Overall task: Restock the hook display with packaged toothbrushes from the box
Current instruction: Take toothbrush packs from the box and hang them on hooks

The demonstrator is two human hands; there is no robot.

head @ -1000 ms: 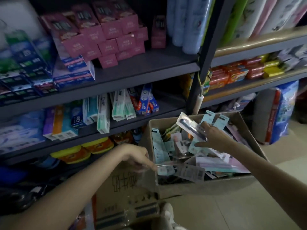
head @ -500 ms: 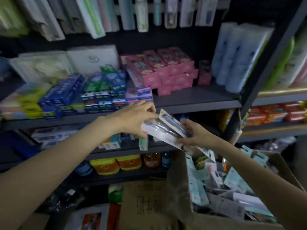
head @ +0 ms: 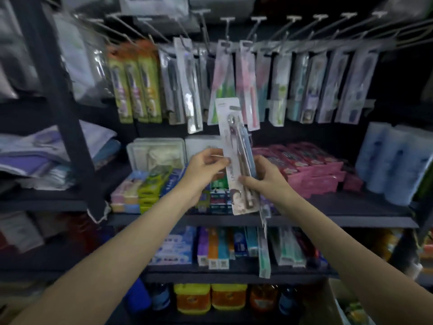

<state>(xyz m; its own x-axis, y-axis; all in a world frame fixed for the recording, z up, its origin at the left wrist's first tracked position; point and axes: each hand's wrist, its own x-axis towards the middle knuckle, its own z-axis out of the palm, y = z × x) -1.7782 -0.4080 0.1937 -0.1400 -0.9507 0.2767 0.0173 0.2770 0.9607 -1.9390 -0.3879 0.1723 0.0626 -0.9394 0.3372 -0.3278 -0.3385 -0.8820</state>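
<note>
1. head view: we hold a small stack of toothbrush packs (head: 236,158) upright in front of the shelves, below the hook row (head: 281,22).
2. our left hand (head: 206,167) pinches the left edge of the front pack, thumb and fingertips curled onto it.
3. our right hand (head: 264,177) grips the stack from the right, thumb across the front card, fingers wrapped behind.
4. at least two packs sit in the grip: a white card in front and a blue one behind it; a further pack hangs lower, past the shelf edge.
5. the top of the front pack reaches up to the lower ends of the hung packs (head: 225,83), overlapping them in our view; we cannot tell whether they touch.
6. the hooks carry rows of packs, green ones (head: 136,83) at left, pale ones at right.
7. behind our hands a shelf (head: 351,219) holds pink boxes (head: 311,167) at right and toothpaste boxes (head: 150,184) at left.
8. the box (head: 328,308) shows only as a brown corner at bottom right.
</note>
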